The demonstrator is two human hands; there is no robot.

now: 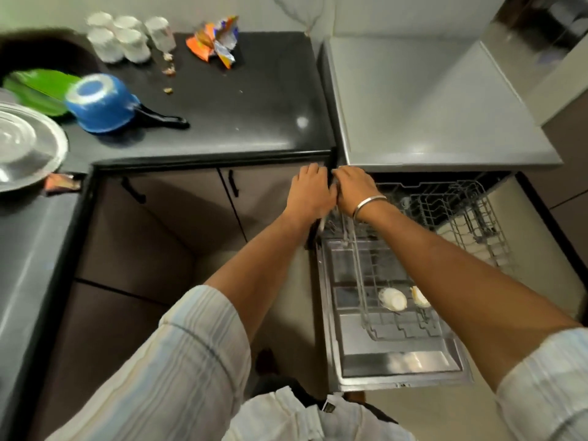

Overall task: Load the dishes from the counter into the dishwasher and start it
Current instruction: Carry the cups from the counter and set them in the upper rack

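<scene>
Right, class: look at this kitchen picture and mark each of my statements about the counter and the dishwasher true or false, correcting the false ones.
1. The blue saucepan lies upside down on the counter. True.
2. The dishwasher door is shut. False: it is open, with a rack pulled out.
3. White cups stand at the counter's back. True.
4. Both hands rest on the saucepan. False: the left hand and right hand are at the rack's far corner.

Saucepan [105,105] lies upside down near the table's [241,116] left edge, cups [127,38] behind it; dishwasher [429,100] stands right of the table.
</scene>
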